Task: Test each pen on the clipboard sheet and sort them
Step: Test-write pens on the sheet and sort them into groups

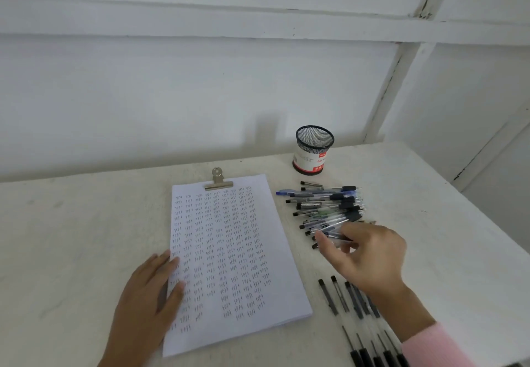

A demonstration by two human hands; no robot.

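A white sheet [229,254] covered with rows of small pen marks lies on the table under a metal clip [218,182]. My left hand [149,300] lies flat on the sheet's left edge with straight fingers. To the sheet's right is a heap of clear pens [324,209] with dark caps. My right hand [364,254] reaches into the near end of that heap, and its fingers pinch a clear pen [334,236] there. A separate row of several black-capped pens [352,303] lies nearer to me, partly hidden under my right forearm.
A black mesh pen cup [314,148] with a red-and-white label stands behind the heap. The table [71,237] is off-white; its right edge runs diagonally at the far right. A white panelled wall rises behind it.
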